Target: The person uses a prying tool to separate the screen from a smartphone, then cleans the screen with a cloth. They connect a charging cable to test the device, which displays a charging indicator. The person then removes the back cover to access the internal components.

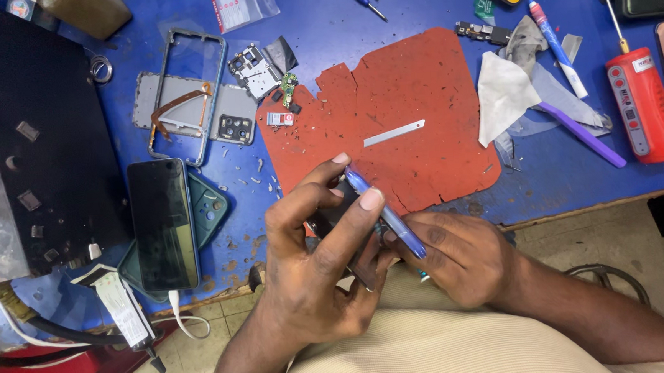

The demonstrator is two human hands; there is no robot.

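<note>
My left hand [314,264] grips a small dark phone part [332,217] near the table's front edge, thumb and forefinger curled over it. My right hand [459,255] holds a blue pen-like tool [383,210], its tip resting against the dark part by my left fingertips. Both hands meet over the lower edge of a worn red mat [411,97]. The part is mostly hidden by my fingers.
A thin metal strip [394,133] lies on the mat. A black phone [163,224] sits on green covers at left, a bare phone frame [188,88] and circuit boards [257,70] above it. A red tool [642,102], purple spudger [582,133] and white cloth [503,91] lie right.
</note>
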